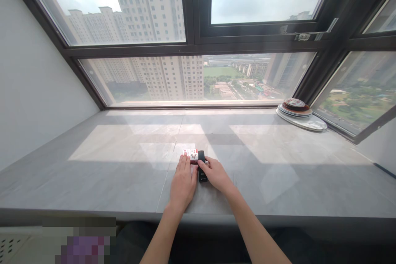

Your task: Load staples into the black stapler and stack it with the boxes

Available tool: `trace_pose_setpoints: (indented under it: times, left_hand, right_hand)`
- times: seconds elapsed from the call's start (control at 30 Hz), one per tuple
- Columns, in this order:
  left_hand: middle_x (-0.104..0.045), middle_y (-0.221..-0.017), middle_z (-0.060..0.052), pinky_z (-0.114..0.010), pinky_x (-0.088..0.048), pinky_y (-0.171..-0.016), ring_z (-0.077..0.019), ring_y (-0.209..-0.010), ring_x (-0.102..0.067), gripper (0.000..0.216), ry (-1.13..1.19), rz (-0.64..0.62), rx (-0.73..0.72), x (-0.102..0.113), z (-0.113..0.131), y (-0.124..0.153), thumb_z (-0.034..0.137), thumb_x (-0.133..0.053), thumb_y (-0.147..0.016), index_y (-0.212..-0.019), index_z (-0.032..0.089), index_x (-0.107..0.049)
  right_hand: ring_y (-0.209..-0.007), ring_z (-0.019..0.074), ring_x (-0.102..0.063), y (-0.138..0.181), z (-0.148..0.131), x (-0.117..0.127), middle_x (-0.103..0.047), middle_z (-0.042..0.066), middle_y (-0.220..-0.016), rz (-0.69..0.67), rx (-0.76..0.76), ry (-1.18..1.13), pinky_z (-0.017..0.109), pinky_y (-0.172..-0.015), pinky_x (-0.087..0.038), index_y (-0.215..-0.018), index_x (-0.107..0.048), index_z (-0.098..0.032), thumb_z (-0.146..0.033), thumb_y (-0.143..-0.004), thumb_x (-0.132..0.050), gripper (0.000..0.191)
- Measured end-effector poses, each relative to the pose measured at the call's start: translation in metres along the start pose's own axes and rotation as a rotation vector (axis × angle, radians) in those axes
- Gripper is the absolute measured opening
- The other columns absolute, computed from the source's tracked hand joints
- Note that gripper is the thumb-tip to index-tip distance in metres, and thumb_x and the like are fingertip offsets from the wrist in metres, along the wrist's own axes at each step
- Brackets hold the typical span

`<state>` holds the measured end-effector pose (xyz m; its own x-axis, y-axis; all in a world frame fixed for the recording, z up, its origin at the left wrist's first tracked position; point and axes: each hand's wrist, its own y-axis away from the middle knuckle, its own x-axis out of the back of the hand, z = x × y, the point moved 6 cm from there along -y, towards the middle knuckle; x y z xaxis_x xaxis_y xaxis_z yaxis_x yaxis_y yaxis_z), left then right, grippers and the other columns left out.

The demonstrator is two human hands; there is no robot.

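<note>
A small white-and-red box (194,154) lies on the grey stone sill, just left of a black stapler (202,169). My left hand (183,181) holds the box, its fingers over the near left part and its thumb at the front edge. These fingers hide some of the box. The stapler is gripped from the right by my right hand (216,175), thumb on top and index finger around the far side. Box and stapler sit side by side, seemingly touching.
A stack of plates or round lids (295,111) stands in the far right corner by the window. The sill's front edge (123,213) runs below my wrists. A dark window frame (192,49) borders the back, and a white wall (37,82) rises on the left.
</note>
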<state>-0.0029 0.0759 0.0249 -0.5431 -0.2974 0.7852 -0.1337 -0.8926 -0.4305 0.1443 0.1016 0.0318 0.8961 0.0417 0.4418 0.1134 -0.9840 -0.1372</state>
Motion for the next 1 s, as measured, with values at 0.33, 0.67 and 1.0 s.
trace_pose_setpoints:
  times: [0.33,0.67,1.0]
  left_hand:
    - [-0.039,-0.158,-0.008,-0.05,-0.037,-0.12,-0.0256,-0.148,-0.035,0.046,-0.042,0.045,0.02,0.051,-0.068,0.023,0.036,-0.035,-0.106,-0.152,0.028,-0.039]
    - [-0.047,-0.151,-0.01,-0.051,-0.03,-0.121,-0.0239,-0.145,-0.038,0.042,-0.043,0.035,0.007,0.083,-0.144,0.014,0.035,-0.032,-0.105,-0.143,0.024,-0.046]
    - [-0.059,-0.136,-0.012,-0.054,-0.032,-0.118,-0.0292,-0.135,-0.048,0.032,-0.026,0.456,0.176,0.126,-0.099,0.03,0.032,-0.041,-0.102,-0.127,0.021,-0.058]
  right_hand:
    - [-0.1,0.0217,-0.064,0.011,-0.041,-0.085,-0.069,0.006,-0.113,-0.194,0.082,-0.238,0.035,-0.091,-0.048,-0.144,-0.046,-0.025,-0.039,-0.103,-0.043,0.043]
    - [-0.081,0.0228,-0.066,-0.012,-0.07,-0.155,-0.068,0.004,-0.091,-0.238,-0.012,-0.158,0.034,-0.075,-0.051,-0.139,-0.048,-0.026,-0.048,-0.103,-0.042,0.043]
    - [-0.08,0.019,-0.063,0.01,-0.015,-0.068,-0.064,0.006,-0.099,0.092,-0.045,-0.335,0.033,-0.068,-0.057,-0.152,-0.041,-0.02,-0.048,-0.1,-0.043,0.06]
